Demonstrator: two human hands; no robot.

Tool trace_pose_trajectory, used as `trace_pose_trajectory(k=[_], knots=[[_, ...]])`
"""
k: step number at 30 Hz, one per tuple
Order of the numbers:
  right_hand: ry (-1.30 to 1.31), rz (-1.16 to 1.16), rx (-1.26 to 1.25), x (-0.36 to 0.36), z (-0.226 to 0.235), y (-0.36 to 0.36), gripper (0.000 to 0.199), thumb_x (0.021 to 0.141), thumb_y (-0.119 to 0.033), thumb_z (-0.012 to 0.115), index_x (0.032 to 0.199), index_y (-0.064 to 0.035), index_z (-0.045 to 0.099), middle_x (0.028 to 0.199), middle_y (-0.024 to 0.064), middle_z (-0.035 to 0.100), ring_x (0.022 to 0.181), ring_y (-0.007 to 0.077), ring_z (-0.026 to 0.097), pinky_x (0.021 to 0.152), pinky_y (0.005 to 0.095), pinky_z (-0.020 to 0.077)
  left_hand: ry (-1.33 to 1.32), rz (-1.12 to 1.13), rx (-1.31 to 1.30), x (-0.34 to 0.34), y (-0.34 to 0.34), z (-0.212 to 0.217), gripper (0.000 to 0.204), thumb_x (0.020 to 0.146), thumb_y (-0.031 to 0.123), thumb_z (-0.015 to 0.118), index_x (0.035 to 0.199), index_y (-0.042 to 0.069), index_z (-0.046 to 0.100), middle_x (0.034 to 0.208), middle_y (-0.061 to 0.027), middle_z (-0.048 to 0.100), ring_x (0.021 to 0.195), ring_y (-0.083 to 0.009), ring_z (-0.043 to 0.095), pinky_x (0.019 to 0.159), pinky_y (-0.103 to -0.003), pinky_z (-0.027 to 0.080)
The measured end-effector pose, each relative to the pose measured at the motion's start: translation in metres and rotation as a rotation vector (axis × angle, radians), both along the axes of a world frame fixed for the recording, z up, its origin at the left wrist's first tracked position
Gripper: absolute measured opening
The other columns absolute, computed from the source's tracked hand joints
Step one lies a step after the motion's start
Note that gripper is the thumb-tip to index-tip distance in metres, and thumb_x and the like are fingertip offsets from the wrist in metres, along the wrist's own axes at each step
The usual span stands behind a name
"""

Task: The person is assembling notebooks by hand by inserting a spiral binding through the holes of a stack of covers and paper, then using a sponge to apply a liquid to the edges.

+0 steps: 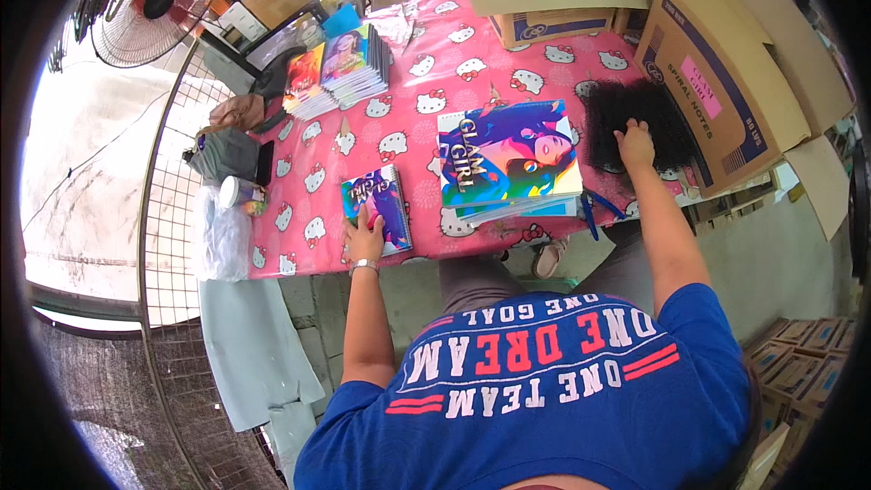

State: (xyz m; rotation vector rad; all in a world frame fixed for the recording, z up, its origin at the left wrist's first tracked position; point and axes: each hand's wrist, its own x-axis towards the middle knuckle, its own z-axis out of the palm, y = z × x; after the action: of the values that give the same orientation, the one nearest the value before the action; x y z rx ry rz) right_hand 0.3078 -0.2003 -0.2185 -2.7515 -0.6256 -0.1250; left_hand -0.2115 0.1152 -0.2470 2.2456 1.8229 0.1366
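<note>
On table [363, 152], notebook [392, 209] points away, slightly left, lengthwise; left hand [365, 240] spread on it, right hand [638, 147] on coils [619, 104], grip unclear.

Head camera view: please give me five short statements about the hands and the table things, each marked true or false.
1. The left hand touches the small spiral notebook. True.
2. The right hand touches that notebook too. False: it touches the black coil-like pile.
3. Blue-handled pliers lie right of the large cover stack. True.
4. The tablecloth is plain green. False: it is pink and patterned.
5. An open cardboard box stands at the right. True.
</note>
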Motion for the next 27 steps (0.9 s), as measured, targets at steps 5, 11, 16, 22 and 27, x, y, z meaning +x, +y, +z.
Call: trace_pose_trajectory(k=[5,11,16,22,27], knots=[[0.032,0.072,0.154,0.009,-0.006,0.009,0.026,0.084,-0.014,0.071,0.106,-0.0058,0.061,0.103,0.0195,0.066,0.099,0.0398,0.065,0.087,0.047,0.0535,-0.036,-0.027,-0.011,-0.017,0.005,0.003,0.068,0.089,0.056,0.061,0.15,0.04,0.039,0.16,-0.0229,0.024,0.14,-0.0522,0.03,0.109,-0.063,0.032],[-0.064,0.017,0.618,0.046,0.015,-0.003,0.024,0.088,-0.008,0.058,0.111,-0.0008,0.062,0.093,0.0241,0.067,0.092,0.042,0.067,0.083,0.0486,0.0524,-0.074,-0.071,-0.007,-0.002,0.018,0.016,0.063,0.089,0.049,0.066,0.144,0.023,0.051,0.151,-0.0355,0.031,0.141,-0.0465,0.033,0.115,-0.05,0.03],[0.721,0.011,1.219,0.015,0.094,-0.005,0.035,0.099,-0.035,0.052,0.115,-0.0073,0.064,0.075,0.0003,0.055,0.059,0.0093,0.05,0.05,0.024,0.0392,-0.551,-0.442,0.451,0.121,0.007,0.123,0.039,0.088,0.026,0.071,0.123,0.009,0.066,0.139,-0.0289,0.05,0.128,-0.0412,0.048,0.107,-0.048,0.04],[0.859,0.186,1.404,-0.055,0.133,0.005,0.031,0.103,-0.031,0.052,0.112,-0.0042,0.063,0.073,-0.0036,0.05,0.057,0.0064,0.044,0.05,0.0219,0.0369,-0.378,-1.12,0.009,0.29,-0.087,0.209,0.03,0.09,0.013,0.067,0.117,0.001,0.066,0.123,-0.0208,0.063,0.116,-0.0328,0.06,0.101,-0.04,0.045],[0.872,0.198,1.285,-0.065,0.13,-0.009,0.028,0.097,-0.012,0.054,0.123,-0.0025,0.06,0.082,-0.0019,0.057,0.068,0.0086,0.054,0.063,0.0227,0.0461,-0.364,-1.028,-0.235,0.308,-0.08,0.206,0.029,0.082,0.004,0.071,0.11,0.0,0.065,0.111,-0.0202,0.066,0.107,-0.0361,0.062,0.092,-0.042,0.049]])
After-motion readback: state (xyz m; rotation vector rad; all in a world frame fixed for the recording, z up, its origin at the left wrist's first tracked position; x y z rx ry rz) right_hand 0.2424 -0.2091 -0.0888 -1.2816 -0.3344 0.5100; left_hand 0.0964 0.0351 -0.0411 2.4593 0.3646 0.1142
